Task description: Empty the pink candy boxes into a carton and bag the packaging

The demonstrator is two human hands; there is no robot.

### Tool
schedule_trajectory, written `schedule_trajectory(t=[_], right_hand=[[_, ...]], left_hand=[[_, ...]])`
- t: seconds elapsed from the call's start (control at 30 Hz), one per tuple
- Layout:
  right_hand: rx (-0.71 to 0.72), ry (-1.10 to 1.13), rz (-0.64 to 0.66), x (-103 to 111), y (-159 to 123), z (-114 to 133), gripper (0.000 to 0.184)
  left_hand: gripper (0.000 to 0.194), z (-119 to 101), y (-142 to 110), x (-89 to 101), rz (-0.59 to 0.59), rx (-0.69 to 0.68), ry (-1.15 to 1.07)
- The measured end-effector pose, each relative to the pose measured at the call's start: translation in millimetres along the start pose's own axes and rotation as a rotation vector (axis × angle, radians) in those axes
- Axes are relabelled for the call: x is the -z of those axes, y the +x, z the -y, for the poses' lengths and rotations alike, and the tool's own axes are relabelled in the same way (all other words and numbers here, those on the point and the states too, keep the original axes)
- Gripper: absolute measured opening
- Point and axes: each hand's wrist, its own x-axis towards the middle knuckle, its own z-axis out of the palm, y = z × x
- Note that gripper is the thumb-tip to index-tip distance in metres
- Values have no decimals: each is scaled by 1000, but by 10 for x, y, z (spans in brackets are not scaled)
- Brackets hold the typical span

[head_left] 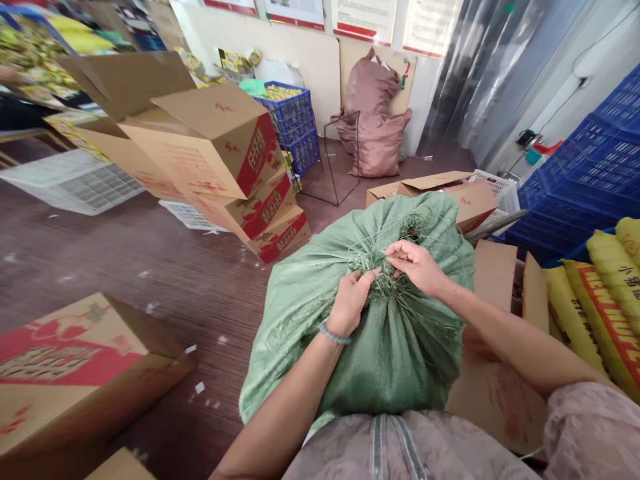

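A big, full green woven sack stands right in front of my body, its mouth gathered into a frayed, bunched neck. My left hand, with a bracelet at the wrist, pinches the frayed edge on the near left side of the neck. Opposite it, my right hand has thumb and fingertips pressed together on loose strands at the right. Which strands lie between the fingertips is too fine to make out. Beyond my right hand a small ragged hole shows in the sack's top.
Stacked cardboard cartons rise at the left, with another carton on the floor nearer. Blue crates and yellow packs line the right. Pinkish sacks lean by the far wall behind a thin metal frame.
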Motion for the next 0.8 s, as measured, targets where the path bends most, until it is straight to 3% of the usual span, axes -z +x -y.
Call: schedule_trajectory(t=[0.03, 0.13, 0.2, 0.27, 0.33, 0.4, 0.5, 0.6, 0.7, 0.8], right_hand=[[28, -33, -87, 40, -1, -7, 39], [247, -306, -506, 195, -11, 59, 26], [395, -508, -614, 255, -29, 178, 23], [409, -655, -409, 236, -42, 321, 30], [293, -797, -60, 157, -30, 440, 38], [159, -941, 210, 73, 16, 507, 38], [115, -1024, 419, 29, 100, 510, 39], [159, -915, 436, 59, 89, 487, 47], [213, -780, 241, 77, -73, 542, 54], [284, -691, 126, 92, -259, 671, 57]], left_hand=[[36, 12, 13, -7, -23, 1, -57], [31, 75, 27, -11, -71, 11, -195], [29, 122, 28, -3, -58, 19, -245], [27, 158, 31, 2, -17, 6, -283], [26, 183, 34, 2, 22, -22, -315], [25, 206, 34, 0, 55, -34, -327], [29, 238, 26, 27, 125, -27, -300], [38, 198, -13, 123, 215, -69, -214], [40, 16, -117, 268, 342, -194, 124], [46, -249, -247, 355, 323, -567, 695]])
